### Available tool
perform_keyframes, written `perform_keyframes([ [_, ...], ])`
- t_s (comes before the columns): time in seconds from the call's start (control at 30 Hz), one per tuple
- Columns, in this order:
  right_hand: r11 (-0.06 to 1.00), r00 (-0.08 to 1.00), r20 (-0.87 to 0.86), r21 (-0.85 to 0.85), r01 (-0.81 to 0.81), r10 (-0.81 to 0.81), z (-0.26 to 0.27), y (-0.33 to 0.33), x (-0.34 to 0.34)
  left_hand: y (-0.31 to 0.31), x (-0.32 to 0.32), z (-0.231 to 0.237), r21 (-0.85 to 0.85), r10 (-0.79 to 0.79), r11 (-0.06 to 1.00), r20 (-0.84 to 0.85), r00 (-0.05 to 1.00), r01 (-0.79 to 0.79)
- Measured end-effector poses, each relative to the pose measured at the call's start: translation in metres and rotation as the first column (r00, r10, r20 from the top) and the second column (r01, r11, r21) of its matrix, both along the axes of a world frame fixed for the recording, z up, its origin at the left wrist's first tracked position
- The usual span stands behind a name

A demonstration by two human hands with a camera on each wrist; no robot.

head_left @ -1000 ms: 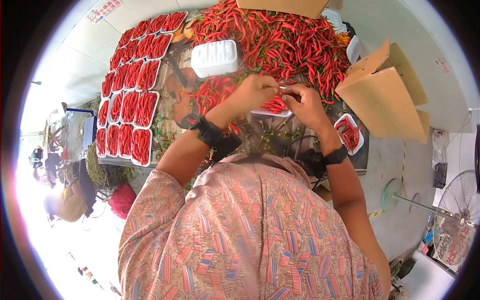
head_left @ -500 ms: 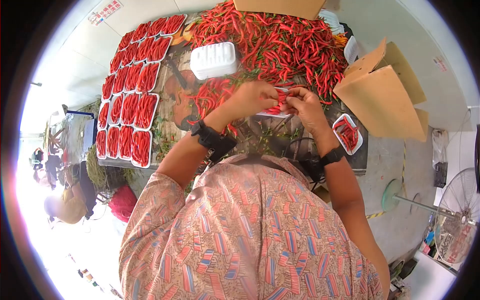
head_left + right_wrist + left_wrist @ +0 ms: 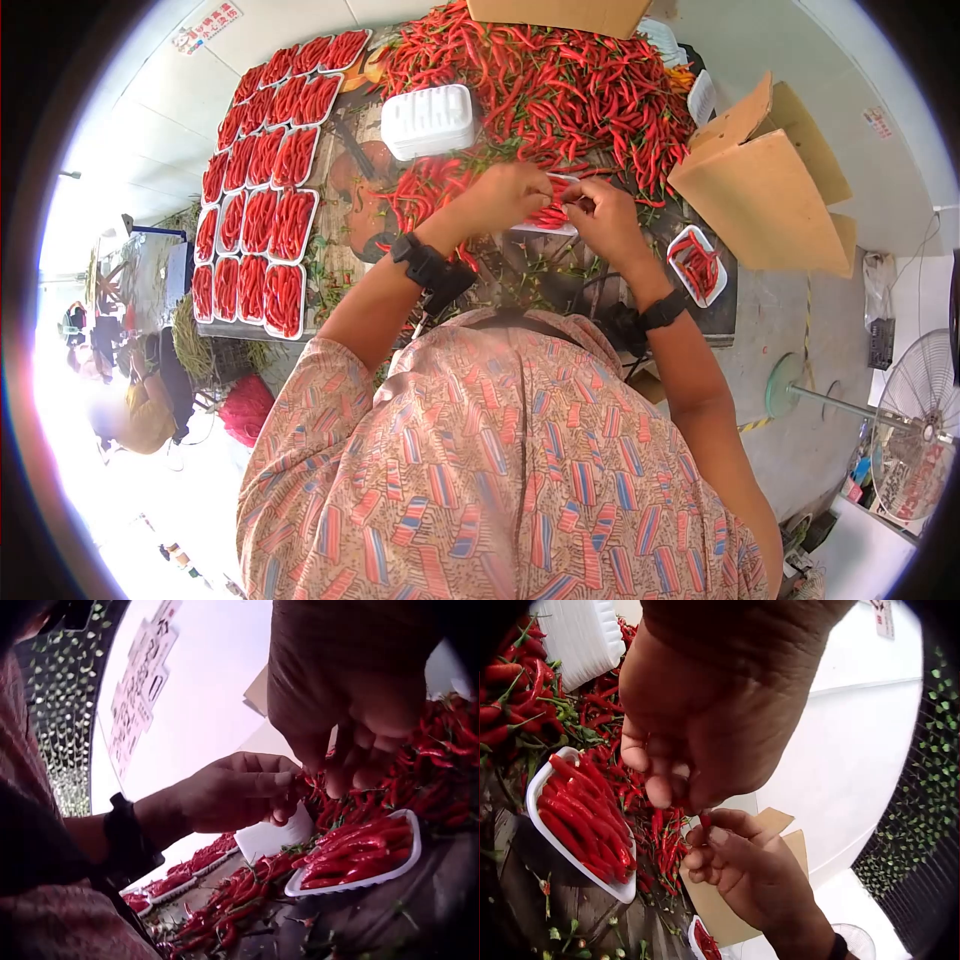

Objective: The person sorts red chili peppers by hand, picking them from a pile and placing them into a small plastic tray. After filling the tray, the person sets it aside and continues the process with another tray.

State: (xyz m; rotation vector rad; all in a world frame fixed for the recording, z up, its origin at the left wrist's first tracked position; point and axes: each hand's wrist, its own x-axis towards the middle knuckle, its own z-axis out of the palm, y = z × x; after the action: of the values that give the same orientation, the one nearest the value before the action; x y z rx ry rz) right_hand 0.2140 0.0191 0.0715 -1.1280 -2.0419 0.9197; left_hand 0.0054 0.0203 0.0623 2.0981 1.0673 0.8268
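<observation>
My left hand [image 3: 505, 198] and right hand [image 3: 608, 222] meet fingertip to fingertip above the worktable. A small red chili pepper [image 3: 706, 820] is pinched between my right thumb and forefinger. The left thumb and forefinger close at its stem end, partly hidden by the hand in the left wrist view. Just below both hands sits a white foam tray [image 3: 352, 886], filled with red chili peppers [image 3: 360, 859] laid side by side. Loose chili peppers [image 3: 425, 190] with green stems lie left of this tray.
A large chili pile [image 3: 560, 90] spreads over the table's far side, by a stack of white trays [image 3: 428, 120]. Rows of filled trays [image 3: 290, 222] stand left. A partly filled tray [image 3: 720, 287] and a cardboard box [image 3: 770, 190] are right. Plucked stems [image 3: 574, 926] litter the near tabletop.
My hands, together at the tray a second ago, have drawn slightly apart and lower. More of the tray now shows between them. The left hand is blurred by motion.
</observation>
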Motion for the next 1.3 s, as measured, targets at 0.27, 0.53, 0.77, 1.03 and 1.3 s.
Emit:
perform_keyframes([
  [0.27,0.957,0.956,0.277,0.291,0.014,-0.099,-0.031,0.007,0.001,0.003,-0.009,-0.02,0.092,0.189,0.979,-0.068,0.98,-0.183],
  [0.53,0.978,0.958,0.262,0.197,0.068,-0.119,-0.047,0.012,-0.007,0.002,-0.012,-0.043,0.147,0.181,0.978,-0.253,0.95,-0.147],
  [0.77,0.979,0.956,0.25,0.174,0.11,-0.152,-0.043,0.009,-0.006,0.004,-0.008,-0.05,0.148,0.162,0.981,-0.265,0.951,-0.126],
  [1.03,0.973,0.93,0.354,0.231,0.014,-0.098,-0.048,0.006,-0.002,0.008,-0.007,-0.056,0.12,0.169,0.983,-0.288,0.942,-0.14],
  [1.3,0.947,0.951,0.289,0.32,0.009,-0.107,-0.056,0.006,-0.009,0.007,-0.006,-0.061,0.204,0.205,0.964,-0.167,0.964,-0.17],
])
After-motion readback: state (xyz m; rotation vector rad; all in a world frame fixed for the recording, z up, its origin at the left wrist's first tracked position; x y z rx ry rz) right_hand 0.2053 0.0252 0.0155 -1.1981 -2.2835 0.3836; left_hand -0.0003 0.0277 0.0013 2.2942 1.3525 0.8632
